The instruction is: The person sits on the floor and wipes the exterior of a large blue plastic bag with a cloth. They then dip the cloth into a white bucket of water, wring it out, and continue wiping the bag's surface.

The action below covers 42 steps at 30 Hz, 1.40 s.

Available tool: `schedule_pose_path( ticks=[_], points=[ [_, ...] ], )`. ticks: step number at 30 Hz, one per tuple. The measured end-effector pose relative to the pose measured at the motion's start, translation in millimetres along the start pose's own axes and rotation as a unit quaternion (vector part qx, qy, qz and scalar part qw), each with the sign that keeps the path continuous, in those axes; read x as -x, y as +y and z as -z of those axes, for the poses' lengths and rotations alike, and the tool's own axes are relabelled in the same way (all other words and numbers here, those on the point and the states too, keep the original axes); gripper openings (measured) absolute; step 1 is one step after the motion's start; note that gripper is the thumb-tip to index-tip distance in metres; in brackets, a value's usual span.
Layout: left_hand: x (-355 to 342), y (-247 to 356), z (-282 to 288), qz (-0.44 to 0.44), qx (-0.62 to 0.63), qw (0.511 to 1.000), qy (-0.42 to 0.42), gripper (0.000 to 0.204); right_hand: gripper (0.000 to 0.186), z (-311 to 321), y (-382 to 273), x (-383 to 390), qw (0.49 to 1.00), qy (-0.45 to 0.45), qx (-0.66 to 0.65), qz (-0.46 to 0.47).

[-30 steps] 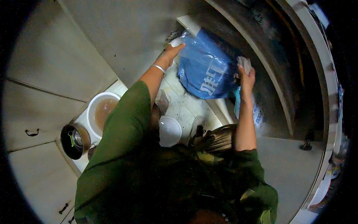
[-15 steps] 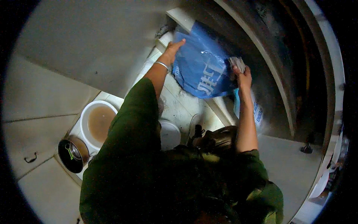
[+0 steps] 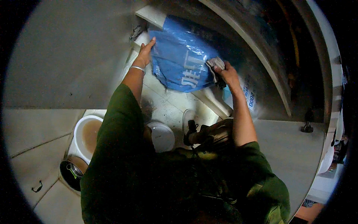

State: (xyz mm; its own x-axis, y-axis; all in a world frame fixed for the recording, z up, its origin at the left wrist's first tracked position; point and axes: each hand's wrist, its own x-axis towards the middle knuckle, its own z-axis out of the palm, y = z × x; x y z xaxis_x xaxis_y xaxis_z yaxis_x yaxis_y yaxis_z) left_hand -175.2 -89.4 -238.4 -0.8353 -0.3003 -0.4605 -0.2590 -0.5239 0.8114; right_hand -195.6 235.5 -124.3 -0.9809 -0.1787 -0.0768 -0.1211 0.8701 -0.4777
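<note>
A large blue plastic bag (image 3: 175, 56) with white print spreads across the opening of a low cabinet. My left hand (image 3: 145, 55), with a pale bangle at the wrist, grips the bag's left edge. A crumpled greyish rag (image 3: 215, 63) is pinched in my right hand (image 3: 229, 75), against the right part of the bag. The tips of the left fingers are partly hidden by the bag.
At lower left stand a white tub (image 3: 79, 136) of brownish water and a dark pot (image 3: 71, 183) with something green inside. A white round lid or container (image 3: 162, 138) is near my foot. A pale bag (image 3: 248, 98) lies behind my right forearm. An open cabinet door (image 3: 287, 149) hangs on the right.
My view has shifted, so bag and hands appear farther left. The right hand with the rag has come closer over the bag's right part. The left hand keeps the bag's edge.
</note>
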Motion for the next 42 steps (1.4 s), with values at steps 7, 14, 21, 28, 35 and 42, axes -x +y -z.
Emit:
schedule_pose_path(
  ticks=[7, 14, 21, 28, 35, 42],
  points=[
    [-22.6, -24.1, -3.2, -0.001, 0.028, 1.0, -0.01, 0.057, 0.06, 9.4, 3.6, 6.9, 0.998, -0.044, -0.033, -0.03],
    [21.0, 36.9, 14.6, -0.278, -0.296, 0.906, 0.117, 0.045, 0.055, 18.3, -11.5, 15.0, 0.999, -0.023, -0.043, -0.019],
    [66.9, 109.6, 45.7, -0.359, -0.287, 0.877, 0.143, 0.035, 0.047, 40.0, 66.1, 5.4, 0.995, 0.0, -0.017, -0.103],
    [146.3, 119.3, 36.3, -0.157, -0.147, 0.968, 0.128, 0.031, 0.047, 27.1, 207.6, -12.8, 0.939, 0.28, 0.153, -0.127],
    [110.4, 116.4, 105.6, -0.164, -0.597, 0.773, 0.14, 0.04, 0.036, 73.8, 195.3, 5.1, 0.921, 0.304, -0.031, -0.243],
    [133.2, 126.6, 93.5, -0.103, -0.541, 0.824, 0.136, 0.028, 0.029, 116.2, 139.2, 27.2, 0.592, 0.214, -0.76, -0.163]
  ],
)
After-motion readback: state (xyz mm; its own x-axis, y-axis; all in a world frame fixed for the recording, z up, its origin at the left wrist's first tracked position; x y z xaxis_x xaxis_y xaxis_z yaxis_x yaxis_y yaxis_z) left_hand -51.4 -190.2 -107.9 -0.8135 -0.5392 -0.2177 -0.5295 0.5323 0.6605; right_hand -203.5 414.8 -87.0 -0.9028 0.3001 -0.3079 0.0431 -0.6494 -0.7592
